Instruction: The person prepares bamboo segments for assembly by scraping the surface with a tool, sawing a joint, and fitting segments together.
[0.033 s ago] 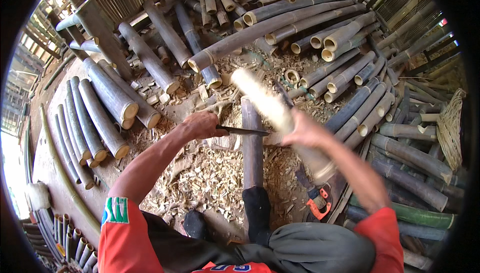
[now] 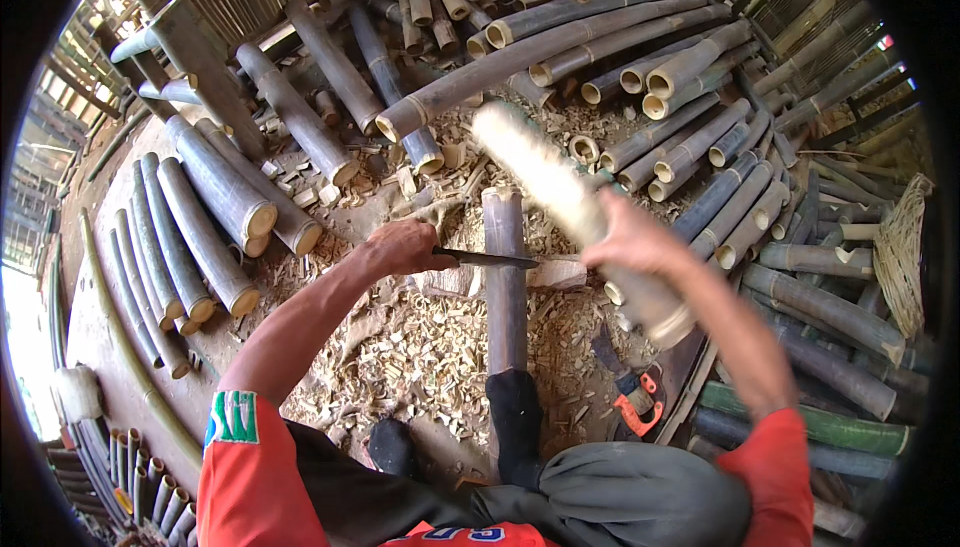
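My left hand is closed round the handle of a dark-bladed knife. Its blade lies crosswise over a dark bamboo tube, between the far end and the middle. A foot in a black sock presses against the tube's near end. In my right hand, gripped around its middle, is a short bamboo club, pale and frayed at the far part and blurred by motion. It is raised to the right of the tube, apart from the knife. Under the tube shows a wooden block.
Bamboo shavings cover the floor around my feet. An orange-handled tool lies to the right of my foot. Cut bamboo lengths lie on the left, with more piles at the back and right. A woven basket stands far right.
My right hand and the bamboo club have moved up and slightly right, away from the knife. My left hand and the knife have barely shifted.
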A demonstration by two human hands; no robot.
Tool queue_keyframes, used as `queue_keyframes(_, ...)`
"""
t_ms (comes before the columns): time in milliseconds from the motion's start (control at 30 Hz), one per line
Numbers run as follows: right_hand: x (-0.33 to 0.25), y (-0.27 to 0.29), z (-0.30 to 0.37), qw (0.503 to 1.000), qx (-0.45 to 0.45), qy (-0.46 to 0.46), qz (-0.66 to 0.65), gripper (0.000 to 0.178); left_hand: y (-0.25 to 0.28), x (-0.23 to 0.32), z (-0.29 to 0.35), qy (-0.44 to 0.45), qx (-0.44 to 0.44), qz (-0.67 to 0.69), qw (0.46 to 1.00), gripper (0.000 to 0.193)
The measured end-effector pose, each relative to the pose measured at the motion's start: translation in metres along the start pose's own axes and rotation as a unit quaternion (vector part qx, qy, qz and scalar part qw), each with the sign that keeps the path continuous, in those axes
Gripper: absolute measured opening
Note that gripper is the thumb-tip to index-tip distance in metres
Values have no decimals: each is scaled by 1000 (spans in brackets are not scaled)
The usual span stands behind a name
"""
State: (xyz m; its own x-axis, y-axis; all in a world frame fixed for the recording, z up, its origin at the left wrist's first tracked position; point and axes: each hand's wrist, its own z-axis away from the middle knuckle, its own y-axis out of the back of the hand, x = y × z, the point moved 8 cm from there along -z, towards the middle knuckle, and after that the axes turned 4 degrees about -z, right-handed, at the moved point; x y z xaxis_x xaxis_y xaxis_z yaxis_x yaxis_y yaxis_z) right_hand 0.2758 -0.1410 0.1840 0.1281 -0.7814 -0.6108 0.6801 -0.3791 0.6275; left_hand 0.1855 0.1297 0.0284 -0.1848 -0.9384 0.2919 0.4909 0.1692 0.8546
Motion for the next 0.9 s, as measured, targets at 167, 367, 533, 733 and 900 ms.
queue_keyframes(167,-100,144,67,931,274,219,-97,66,-1,-10,13,5,21,16,1000,74)
queue_keyframes(367,10,-31,22,960,224,142,-86,71,-3,4,-4,17,-30,28,999,75)
queue_keyframes(533,-15,0,15,993,6,70,94,80,-9,-9,-3,-33,-7,30,999,79)
queue_keyframes(733,-59,46,67,902,257,227,-261,67,-16,-10,-3,-13,-36,43,998,83)
queue_keyframes(900,54,-105,17,990,81,70,95,65,-17,3,-19,-27,-98,32,994,73)
